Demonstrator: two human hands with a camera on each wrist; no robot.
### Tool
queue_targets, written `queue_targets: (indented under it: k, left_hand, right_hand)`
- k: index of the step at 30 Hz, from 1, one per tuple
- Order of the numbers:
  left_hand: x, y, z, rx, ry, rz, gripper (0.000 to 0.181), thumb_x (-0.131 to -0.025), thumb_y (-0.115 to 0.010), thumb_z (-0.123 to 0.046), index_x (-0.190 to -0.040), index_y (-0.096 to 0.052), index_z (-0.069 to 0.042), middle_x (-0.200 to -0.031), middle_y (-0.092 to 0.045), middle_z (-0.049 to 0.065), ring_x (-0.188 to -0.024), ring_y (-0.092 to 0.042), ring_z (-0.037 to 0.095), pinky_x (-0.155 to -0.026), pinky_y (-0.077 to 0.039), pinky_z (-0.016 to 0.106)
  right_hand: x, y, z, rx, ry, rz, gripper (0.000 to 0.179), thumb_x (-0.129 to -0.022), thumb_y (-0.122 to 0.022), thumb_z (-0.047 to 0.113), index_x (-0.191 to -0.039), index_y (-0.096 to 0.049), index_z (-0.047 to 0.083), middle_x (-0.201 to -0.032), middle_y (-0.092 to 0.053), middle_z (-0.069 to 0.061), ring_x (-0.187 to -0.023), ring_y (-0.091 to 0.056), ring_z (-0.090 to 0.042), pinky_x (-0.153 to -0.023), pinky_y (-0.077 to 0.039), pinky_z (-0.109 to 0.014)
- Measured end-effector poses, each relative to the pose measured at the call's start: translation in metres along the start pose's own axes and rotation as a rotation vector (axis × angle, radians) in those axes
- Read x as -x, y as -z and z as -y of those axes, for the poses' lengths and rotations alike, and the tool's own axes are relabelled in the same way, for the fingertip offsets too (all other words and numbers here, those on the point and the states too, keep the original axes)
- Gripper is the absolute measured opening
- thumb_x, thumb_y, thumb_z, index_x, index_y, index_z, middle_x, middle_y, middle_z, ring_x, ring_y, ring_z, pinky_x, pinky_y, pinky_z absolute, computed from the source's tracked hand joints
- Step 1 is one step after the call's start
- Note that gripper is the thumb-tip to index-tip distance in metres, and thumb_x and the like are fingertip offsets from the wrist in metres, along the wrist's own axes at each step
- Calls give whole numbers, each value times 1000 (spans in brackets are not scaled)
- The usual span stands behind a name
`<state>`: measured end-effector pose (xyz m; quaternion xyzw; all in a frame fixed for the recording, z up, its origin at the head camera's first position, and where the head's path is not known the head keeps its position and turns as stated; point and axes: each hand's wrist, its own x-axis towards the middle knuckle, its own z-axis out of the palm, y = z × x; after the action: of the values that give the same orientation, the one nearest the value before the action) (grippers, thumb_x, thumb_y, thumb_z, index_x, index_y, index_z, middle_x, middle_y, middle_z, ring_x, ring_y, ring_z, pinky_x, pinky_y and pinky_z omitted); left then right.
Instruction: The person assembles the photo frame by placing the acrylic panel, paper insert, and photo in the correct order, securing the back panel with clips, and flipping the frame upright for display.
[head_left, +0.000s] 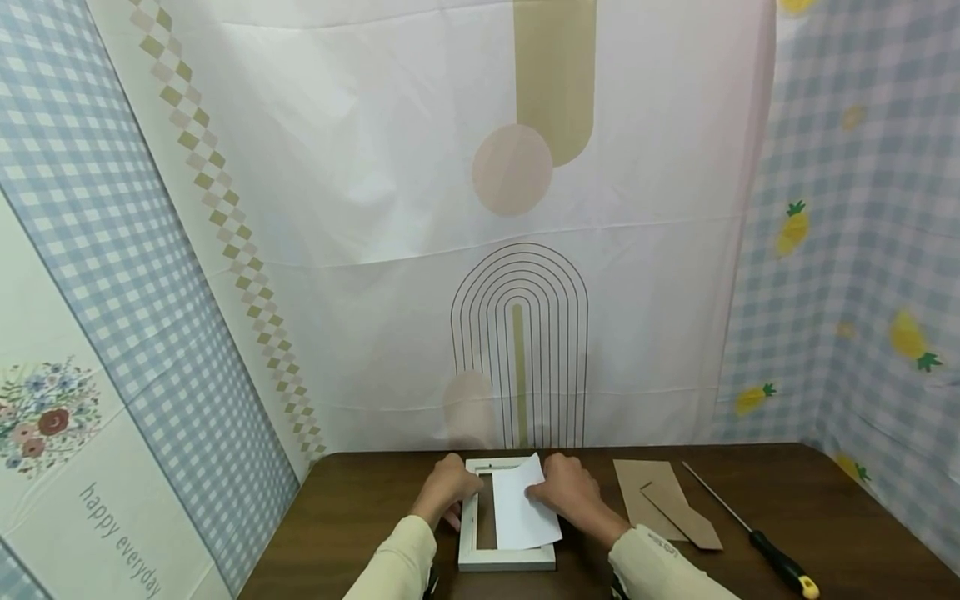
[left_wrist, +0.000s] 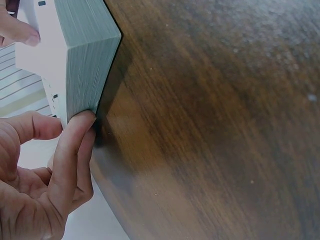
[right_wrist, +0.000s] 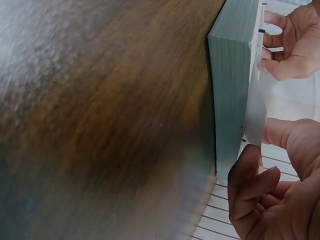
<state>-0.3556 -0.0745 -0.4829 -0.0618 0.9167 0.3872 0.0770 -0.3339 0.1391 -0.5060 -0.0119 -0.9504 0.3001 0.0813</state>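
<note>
A white picture frame [head_left: 507, 559] lies on the dark wooden table in the head view, with a brown surface showing through its opening. Over its right part lies a white sheet of paper [head_left: 519, 518], its upper corner raised. My left hand [head_left: 446, 490] grips the frame's left side, thumb on top; the left wrist view shows the fingers against the frame's outer edge [left_wrist: 82, 80]. My right hand [head_left: 572, 492] pinches the sheet near its right edge, with the thumb on top. In the right wrist view its curled fingers [right_wrist: 245, 165] are beside the frame's edge.
Right of the frame lies a brown backing board [head_left: 637, 492] with an angled stand leg [head_left: 682, 518]. Farther right is a screwdriver [head_left: 772, 550] with a black and yellow handle. A patterned white cloth [head_left: 375, 333] hangs behind the table.
</note>
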Motion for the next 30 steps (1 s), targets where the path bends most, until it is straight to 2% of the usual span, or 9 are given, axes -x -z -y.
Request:
queue_targets:
  k: [12, 17, 24, 30]
  left_hand:
    - [-4, 0, 1, 5, -3, 2, 26, -91, -72, -4, -111, -65, 12, -84, -62, 23, -63, -71, 38, -45, -68, 45]
    - [-4, -2, 2, 37, -4, 4, 19, -90, -68, -1, -104, -65, 12, -84, -62, 24, -65, -70, 39, -47, -69, 48]
    - [-5, -2, 1, 24, -1, 6, 5, -90, -67, 1, -93, -65, 6, -79, -64, 24, -58, -69, 34, -44, -68, 44]
    - [-6, -2, 2, 19, 0, 3, 6, -90, -66, 1, -93, -64, 5, -77, -64, 23, -55, -68, 33, -42, -67, 42]
  right_hand:
    - [3, -4, 4, 29, 7, 24, 43, -81, -96, 30, -67, -59, 12, -63, -48, 2, -57, -46, -14, -47, -37, -25]
    - [5, -6, 6, 56, 15, 28, 42, -82, -95, 37, -73, -66, 9, -64, -54, -1, -58, -49, -15, -47, -41, -27]
    - [6, -7, 9, 80, 12, 34, 45, -82, -93, 43, -74, -66, 9, -67, -57, -2, -61, -50, -17, -48, -44, -30]
    - [5, -10, 9, 82, 0, 44, 48, -83, -94, 47, -75, -65, 9, -66, -53, -1, -60, -48, -16, -48, -42, -29]
